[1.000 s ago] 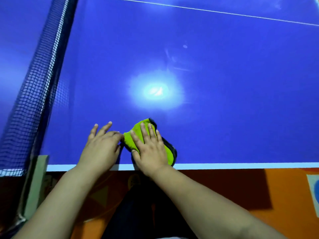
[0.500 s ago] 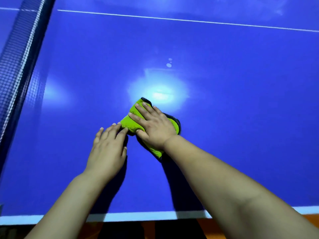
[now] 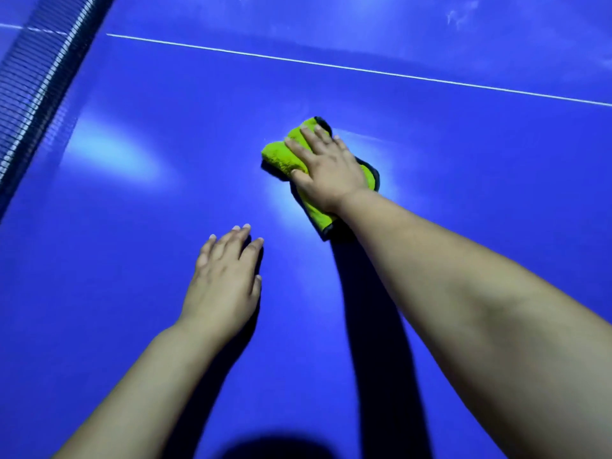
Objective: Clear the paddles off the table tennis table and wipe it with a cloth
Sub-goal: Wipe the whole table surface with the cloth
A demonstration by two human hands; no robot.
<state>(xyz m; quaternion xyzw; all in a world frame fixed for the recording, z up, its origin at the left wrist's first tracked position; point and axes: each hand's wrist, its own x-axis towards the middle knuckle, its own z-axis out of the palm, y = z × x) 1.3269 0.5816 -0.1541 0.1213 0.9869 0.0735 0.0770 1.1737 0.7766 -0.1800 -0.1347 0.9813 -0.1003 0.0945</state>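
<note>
Fingers (image 3: 308, 138) atop cloth (image 3: 280, 157) (right hand (image 3: 331, 173)), table (image 3: 463, 200) beneath

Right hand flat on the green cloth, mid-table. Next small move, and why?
Probably slide the cloth toward the white line, with the right hand pressing it flat. Faint smears show on the blue table beyond that line, so that part looks unwiped. The left hand appears to rest flat on the surface as a brace.

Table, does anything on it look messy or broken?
Nothing looks broken or spilled. The only odd bits are faint whitish smudges on the far side of the table, beyond the white line. The green cloth lies under the right hand.
</note>
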